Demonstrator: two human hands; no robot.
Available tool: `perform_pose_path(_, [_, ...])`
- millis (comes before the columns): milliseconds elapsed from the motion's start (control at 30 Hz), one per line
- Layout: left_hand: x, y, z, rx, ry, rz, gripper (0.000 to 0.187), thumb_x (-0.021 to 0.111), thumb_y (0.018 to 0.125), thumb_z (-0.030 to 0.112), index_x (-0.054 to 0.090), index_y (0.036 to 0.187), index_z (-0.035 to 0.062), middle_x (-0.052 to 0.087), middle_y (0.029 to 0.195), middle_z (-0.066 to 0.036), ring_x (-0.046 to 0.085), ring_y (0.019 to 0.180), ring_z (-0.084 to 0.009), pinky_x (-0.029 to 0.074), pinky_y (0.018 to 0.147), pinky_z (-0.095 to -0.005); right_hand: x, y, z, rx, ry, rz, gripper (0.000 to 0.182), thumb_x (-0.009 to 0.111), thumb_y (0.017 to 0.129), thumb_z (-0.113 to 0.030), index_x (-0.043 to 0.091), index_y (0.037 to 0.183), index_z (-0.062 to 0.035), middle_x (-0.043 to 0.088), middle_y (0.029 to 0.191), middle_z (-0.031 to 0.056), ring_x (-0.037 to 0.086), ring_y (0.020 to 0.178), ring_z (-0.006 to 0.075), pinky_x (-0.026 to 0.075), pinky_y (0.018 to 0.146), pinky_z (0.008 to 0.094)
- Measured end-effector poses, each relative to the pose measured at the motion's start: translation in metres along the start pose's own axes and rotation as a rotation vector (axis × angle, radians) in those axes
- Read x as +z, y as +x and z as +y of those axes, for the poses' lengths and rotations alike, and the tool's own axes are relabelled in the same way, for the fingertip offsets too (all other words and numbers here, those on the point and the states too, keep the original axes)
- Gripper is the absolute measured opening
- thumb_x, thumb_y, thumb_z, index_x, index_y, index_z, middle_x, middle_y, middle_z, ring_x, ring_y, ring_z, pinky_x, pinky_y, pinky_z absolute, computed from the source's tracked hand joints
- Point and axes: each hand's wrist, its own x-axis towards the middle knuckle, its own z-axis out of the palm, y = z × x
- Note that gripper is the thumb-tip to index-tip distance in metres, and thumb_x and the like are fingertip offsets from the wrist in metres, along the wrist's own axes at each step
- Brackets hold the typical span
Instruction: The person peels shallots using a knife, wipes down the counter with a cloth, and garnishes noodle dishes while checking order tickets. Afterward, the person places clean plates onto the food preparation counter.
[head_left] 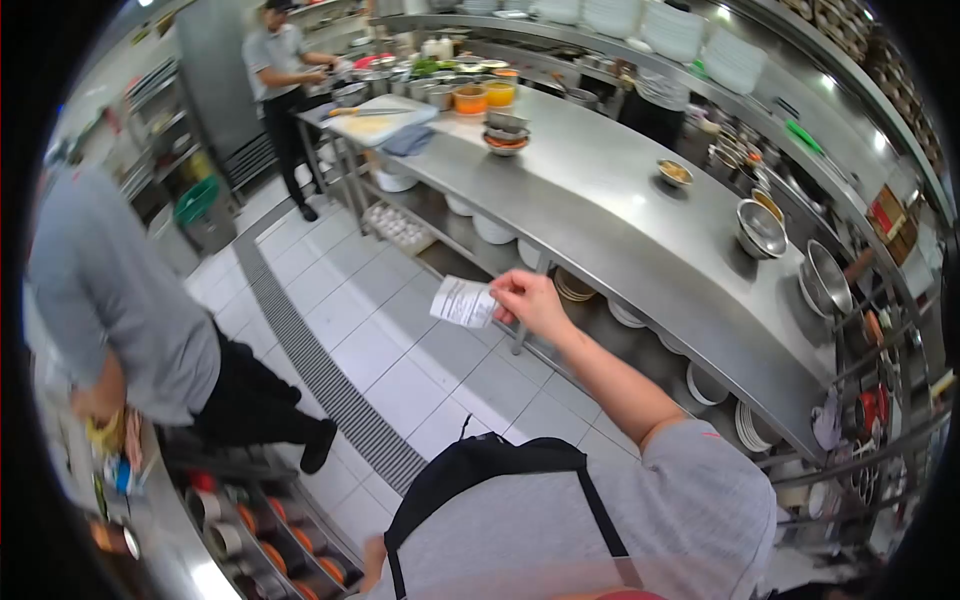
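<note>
My right hand (528,303) is stretched out over the floor beside the steel counter. Its thumb and fingers pinch the right edge of a small white printed paper slip (463,302). The slip hangs flat towards the camera, its print too small to read. Low in the picture, at the left side of my apron (485,470), a bit of my left hand or forearm (374,562) shows. Its fingers are hidden, so whether it holds anything cannot be made out.
A long steel counter (590,170) carries stacked bowls (507,133), a small food bowl (675,173) and metal bowls (762,229). One co-worker (130,290) stands close on the left, another (280,70) at the far end. A drain grate (330,365) crosses the tiles.
</note>
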Motion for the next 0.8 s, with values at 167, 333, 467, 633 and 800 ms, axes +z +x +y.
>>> perform_pose_path(167, [0.009,0.005,0.044,-0.039,-0.091,-0.2,0.031,0.053,0.078,0.023,0.054,0.099,0.0004,0.059,0.085,-0.014,0.058,0.07,-0.0259,0.045,0.06,-0.0353,-0.046,0.133,-0.018,-0.156,-0.114,0.182,0.007,0.057,0.077,-0.006,0.056,0.076,0.0009,0.058,0.059,0.0067,0.057,0.048,0.0099,0.045,0.041,0.0222])
perform_pose_path(333, [-0.025,0.111,0.096,-0.149,-0.423,-0.141,0.027,0.052,0.078,0.02,0.055,0.097,0.0013,0.059,0.079,-0.012,0.057,0.061,-0.0251,0.046,0.051,-0.0344,-0.079,0.334,-0.045,-0.294,-0.215,0.21,0.005,0.057,0.076,-0.002,0.056,0.074,0.0023,0.058,0.063,0.0083,0.058,0.049,0.0123,0.045,0.038,0.0216])
perform_pose_path(467, [-0.088,0.257,0.145,-0.266,-1.137,-0.006,0.024,0.051,0.078,0.018,0.055,0.096,0.002,0.058,0.075,-0.01,0.057,0.055,-0.0245,0.046,0.044,-0.0336,-0.093,0.468,-0.083,-0.4,-0.278,0.387,0.005,0.057,0.076,-0.003,0.055,0.074,0.0016,0.058,0.062,0.0088,0.058,0.049,0.0125,0.045,0.038,0.0221])
perform_pose_path(633, [-0.221,0.326,0.247,-0.169,-1.13,0.181,0.02,0.054,0.075,0.008,0.05,0.094,0.004,0.053,0.068,-0.006,0.049,0.044,-0.0136,0.036,0.034,-0.0231,-0.104,0.615,-0.111,-0.448,0.187,0.545,0.009,0.057,0.077,-0.004,0.052,0.081,0.0025,0.06,0.067,0.012,0.06,0.053,0.0177,0.049,0.045,0.0254])
perform_pose_path(800, [-0.263,0.342,0.288,-0.208,-1.241,0.287,0.026,0.053,0.076,0.007,0.047,0.101,0.003,0.052,0.065,-0.005,0.045,0.042,-0.0106,0.032,0.033,-0.0224,-0.107,0.793,-0.14,-0.593,0.248,0.718,0.016,0.056,0.078,-0.002,0.047,0.087,0.0074,0.059,0.07,0.0162,0.061,0.054,0.0222,0.051,0.046,0.0276])
